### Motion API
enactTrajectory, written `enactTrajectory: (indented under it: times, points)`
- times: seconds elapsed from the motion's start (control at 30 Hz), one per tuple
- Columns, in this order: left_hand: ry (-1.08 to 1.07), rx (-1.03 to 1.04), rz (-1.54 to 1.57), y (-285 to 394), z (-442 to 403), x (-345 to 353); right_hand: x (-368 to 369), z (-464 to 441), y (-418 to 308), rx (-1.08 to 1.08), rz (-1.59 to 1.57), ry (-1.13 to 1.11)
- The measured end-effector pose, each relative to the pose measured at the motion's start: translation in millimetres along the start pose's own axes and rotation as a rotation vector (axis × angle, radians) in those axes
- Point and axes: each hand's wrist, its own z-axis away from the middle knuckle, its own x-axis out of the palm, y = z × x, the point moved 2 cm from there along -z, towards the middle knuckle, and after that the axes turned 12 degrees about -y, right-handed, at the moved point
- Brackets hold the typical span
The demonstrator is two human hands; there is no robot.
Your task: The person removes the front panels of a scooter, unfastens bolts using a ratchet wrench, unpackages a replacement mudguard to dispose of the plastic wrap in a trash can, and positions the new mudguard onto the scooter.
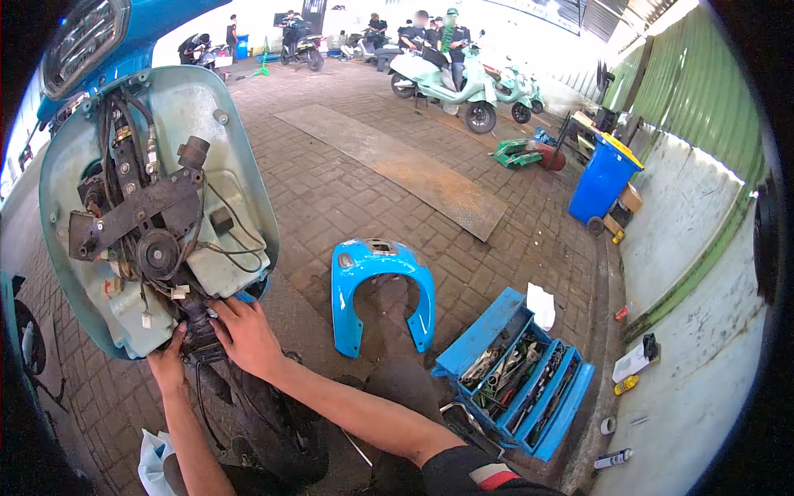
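Observation:
In front of me stands a scooter's stripped front end, its pale green shield (238, 157) framing a dark metal bracket (136, 211), a round horn (158, 254) and loose wiring. My left hand (169, 361) is closed at the shield's lower edge, thumb up beside the dark stem (197, 324). From the other side my right hand (246, 337) reaches the same stem, its bent fingers gripping near the cables. Whatever lies under the fingers of both hands is hidden. A white connector (179, 292) hangs just above them.
A blue arched scooter panel (346, 285) lies on the brick floor to the right. Beside it an opened blue toolbox (471, 351) holds many tools. A metal plate (397, 169), a blue bin (604, 178) and pale green scooters (438, 78) are farther off, with people behind.

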Motion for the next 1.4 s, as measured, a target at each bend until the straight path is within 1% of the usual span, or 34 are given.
enactTrajectory:
  times: [0.07,0.13,0.2,0.23,0.3,0.33,0.4,0.43,0.53,0.6,0.63,0.7,0.93,1.0,1.07,1.13,1.17,1.2,1.23,1.27,1.37,1.4]
  points:
    - [0.002,0.003,-0.004,-11,-5,-3,-3,-1,-2,0.005,-0.016,-0.013]
    - [0.002,0.003,-0.009,-4,-3,3,-2,0,-2,0.002,-0.014,-0.002]
    - [0.056,-0.004,-0.167,8,3,10,-1,0,-2,-0.005,-0.009,0.004]
    - [0.053,-0.002,-0.167,5,1,8,-1,0,-1,-0.011,-0.003,0.008]
    - [0.032,-0.034,-0.114,0,-1,5,-1,1,0,-0.01,0.001,0.008]
    - [0.03,-0.033,-0.114,5,0,5,0,1,0,-0.01,0.005,0.006]
    - [-0.05,-0.12,-0.159,19,5,3,-1,1,1,-0.01,0.008,0.001]
    - [-0.051,-0.121,-0.161,22,6,4,-1,1,1,-0.012,0.011,-0.007]
    - [-0.042,-0.086,-0.168,25,9,6,-3,1,0,-0.018,0.0,-0.015]
    - [-0.014,0.009,-0.13,21,10,9,-1,1,1,-0.013,-0.001,-0.014]
    - [-0.013,0.008,-0.13,17,9,8,0,1,1,-0.01,0.001,-0.012]
    - [-0.018,0.084,-0.197,14,6,7,1,1,2,-0.028,0.001,0.003]
    - [0.004,0.079,-0.269,14,8,10,0,1,2,-0.055,-0.009,0.028]
    - [0.024,0.127,-0.344,2,5,4,-2,1,1,-0.05,-0.021,0.017]
    - [0.023,0.121,-0.35,-7,3,0,-5,2,-2,-0.046,-0.034,0.007]
    - [0.023,0.115,-0.357,0,5,2,-7,3,-4,-0.054,-0.017,0.029]
    - [-0.022,0.073,-0.315,5,8,3,-8,2,-3,-0.055,-0.016,0.028]
    - [-0.067,0.029,-0.273,10,11,7,-7,1,-1,-0.028,-0.057,-0.025]
    - [-0.066,0.027,-0.273,11,13,10,-6,1,1,-0.002,-0.098,-0.078]
    - [-0.049,0.017,-0.314,11,15,11,-5,1,1,-0.002,-0.1,-0.081]
    - [0.002,0.004,-0.407,12,17,16,-4,0,1,0.019,-0.186,-0.077]
    - [0.037,0.003,-0.462,10,17,13,-3,0,4,0.017,-0.193,-0.039]
